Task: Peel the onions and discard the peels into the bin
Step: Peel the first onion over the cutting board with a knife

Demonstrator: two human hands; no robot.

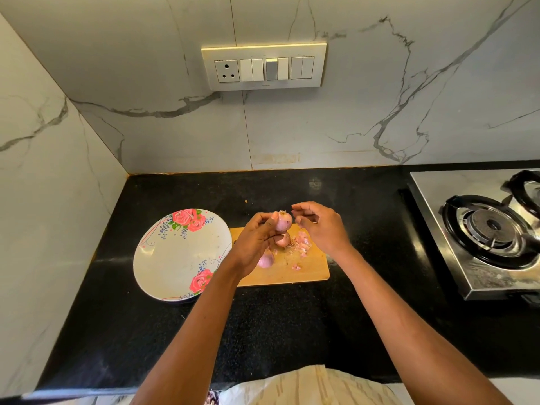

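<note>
Onion in the left hand sits raised above the cutting board, its root tuft turned up and away from the palm. The fingers curl round its near side and the thumb presses on its top, which leaves the far face bare, probably so that the other hand can get at the skin there. The right hand hovers just beside it, fingertips drawn together near the root end; whether they pinch a shred of peel or are only reaching for one is too small to tell.

Holding the work over the board seems deliberate: loose peels lie scattered on the wood right below the hands, so what comes off drops in one place for gathering later. Two more onions rest on the board, one just under the held one and another nearer the person, partly hidden by the left wrist.

Beside the board on the left stands a flowered plate, tilted on the black tabletop, likely waiting for the peeled onions. A gas stove stands well apart at the right. No bin is in view, so the discarding step looks not yet begun.
</note>
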